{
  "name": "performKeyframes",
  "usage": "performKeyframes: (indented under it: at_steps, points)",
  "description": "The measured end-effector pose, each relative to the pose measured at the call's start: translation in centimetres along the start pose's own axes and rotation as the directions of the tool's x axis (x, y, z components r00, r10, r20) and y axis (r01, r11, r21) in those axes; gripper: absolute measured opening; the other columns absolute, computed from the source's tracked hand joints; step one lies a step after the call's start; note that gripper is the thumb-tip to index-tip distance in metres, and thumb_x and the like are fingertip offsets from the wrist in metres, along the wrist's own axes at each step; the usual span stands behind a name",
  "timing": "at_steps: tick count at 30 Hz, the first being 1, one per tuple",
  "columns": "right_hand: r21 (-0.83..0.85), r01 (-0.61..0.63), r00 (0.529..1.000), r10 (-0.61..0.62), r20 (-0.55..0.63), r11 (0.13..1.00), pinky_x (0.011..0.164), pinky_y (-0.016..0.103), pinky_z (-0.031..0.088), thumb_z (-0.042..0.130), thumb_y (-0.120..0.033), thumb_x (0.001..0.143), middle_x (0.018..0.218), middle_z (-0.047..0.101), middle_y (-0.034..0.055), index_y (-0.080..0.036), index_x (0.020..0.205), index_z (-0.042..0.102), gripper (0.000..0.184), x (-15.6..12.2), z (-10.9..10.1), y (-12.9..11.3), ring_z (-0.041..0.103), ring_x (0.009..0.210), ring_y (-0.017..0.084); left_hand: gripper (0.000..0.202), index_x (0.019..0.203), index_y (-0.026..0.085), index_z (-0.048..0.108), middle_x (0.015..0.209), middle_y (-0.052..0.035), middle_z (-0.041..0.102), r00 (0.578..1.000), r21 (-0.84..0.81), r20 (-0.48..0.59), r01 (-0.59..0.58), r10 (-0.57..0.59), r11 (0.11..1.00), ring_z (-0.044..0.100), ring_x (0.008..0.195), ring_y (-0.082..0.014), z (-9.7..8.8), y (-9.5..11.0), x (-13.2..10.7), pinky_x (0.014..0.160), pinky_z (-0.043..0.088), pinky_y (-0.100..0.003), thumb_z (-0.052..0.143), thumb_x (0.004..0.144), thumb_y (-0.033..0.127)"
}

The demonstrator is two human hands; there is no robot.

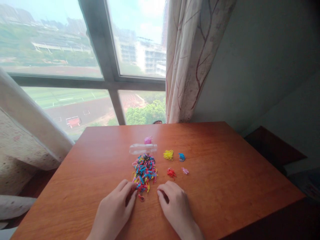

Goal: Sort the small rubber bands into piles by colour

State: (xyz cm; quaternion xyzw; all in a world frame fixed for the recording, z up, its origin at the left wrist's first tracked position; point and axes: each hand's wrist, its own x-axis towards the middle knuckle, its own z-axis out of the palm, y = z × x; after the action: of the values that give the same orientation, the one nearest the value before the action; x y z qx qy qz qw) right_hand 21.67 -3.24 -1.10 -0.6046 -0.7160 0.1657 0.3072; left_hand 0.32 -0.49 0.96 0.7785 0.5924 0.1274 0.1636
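A mixed pile of small coloured rubber bands [145, 169] lies on the wooden table. At its lower left edge, my left hand [116, 205] curls its thumb and forefinger in against the bands. My right hand [173, 201] rests just right of the pile's near end, thumb and fingertips drawn together; whatever is between them, if anything, is hidden. Beyond it are small separate heaps: yellow bands [168, 154], blue bands [181, 157], red bands [171, 172] and pink bands [185, 170]. A loose reddish band [141, 198] sits between the hands.
Behind the pile lie a clear plastic tube or bag [143, 149] and a pink object [148, 140]. The brown table [225, 180] reaches to the window [107, 81]. Curtains [186, 66] hang on both sides, and a dark wall stands at the right.
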Motion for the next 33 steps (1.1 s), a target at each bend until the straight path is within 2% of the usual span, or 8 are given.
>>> performKeyframes:
  at_steps: [9, 17, 23, 27, 33]
  points:
    - [0.005, 0.007, 1.0, -0.006, -0.015, 1.0, 0.067, 0.025, 0.033, 0.057, -0.008, 0.086, 0.075, 0.059, -0.0024, -0.023, 0.079, 0.06, 0.016, -0.1, 0.0, 0.0, 0.056, 0.072, 0.015, 0.021, 0.094, 0.028, 0.063, 0.09, 0.0013, 0.066, 0.999, -0.001, -0.001, -0.04, 0.04, 0.999, 0.069, 0.078, -0.0166, 0.4, 0.5, 0.3, 0.064, 0.049, -0.025, 0.041, 0.095, 0.031]
    - [-0.001, -0.004, 1.0, 0.004, -0.012, 1.0, 0.066, 0.025, 0.032, 0.058, -0.008, 0.085, 0.075, 0.058, -0.0025, -0.023, 0.078, 0.059, 0.016, 0.0, 0.0, -0.1, 0.055, 0.072, 0.014, 0.016, 0.088, 0.027, 0.065, 0.082, 0.0047, 0.067, 0.991, -0.157, -0.115, -0.091, 0.073, 0.983, 0.066, 0.066, -0.0113, 0.4, -0.4, 0.1, 0.062, 0.049, -0.02, 0.05, 0.091, 0.031]
    - [0.013, -0.011, 1.0, 0.011, -0.006, 1.0, 0.066, 0.025, 0.033, 0.057, -0.008, 0.085, 0.076, 0.059, -0.0021, -0.023, 0.079, 0.06, 0.016, 0.0, -0.1, -0.1, 0.055, 0.073, 0.015, 0.015, 0.09, 0.026, 0.065, 0.077, 0.004, 0.066, 0.977, -0.142, -0.174, -0.149, 0.123, 0.979, 0.062, 0.062, -0.0112, -0.1, -0.2, 0.4, 0.059, 0.047, -0.019, 0.051, 0.092, 0.031]
    - [0.006, -0.015, 1.0, 0.015, -0.001, 1.0, 0.066, 0.025, 0.033, 0.057, -0.008, 0.086, 0.076, 0.059, -0.002, -0.023, 0.079, 0.059, 0.016, 0.0, -0.1, -0.2, 0.055, 0.073, 0.015, 0.017, 0.09, 0.025, 0.065, 0.081, 0.0016, 0.067, 0.97, -0.102, -0.135, -0.218, 0.203, 0.971, 0.065, 0.069, -0.0127, -1.1, 2.0, 2.0, 0.063, 0.048, -0.02, 0.048, 0.093, 0.028]
    - [-0.012, -0.017, 1.0, 0.016, -0.022, 1.0, 0.064, 0.024, 0.033, 0.057, -0.008, 0.084, 0.076, 0.061, -0.0024, -0.022, 0.078, 0.059, 0.016, 0.1, 0.0, -0.1, 0.057, 0.072, 0.014, 0.019, 0.089, 0.022, 0.065, 0.092, -0.0029, 0.07, 0.944, 0.069, 0.043, -0.329, 0.326, 0.942, 0.068, 0.08, -0.017, -2.0, 8.5, 7.8, 0.066, 0.047, -0.024, 0.047, 0.091, 0.018]
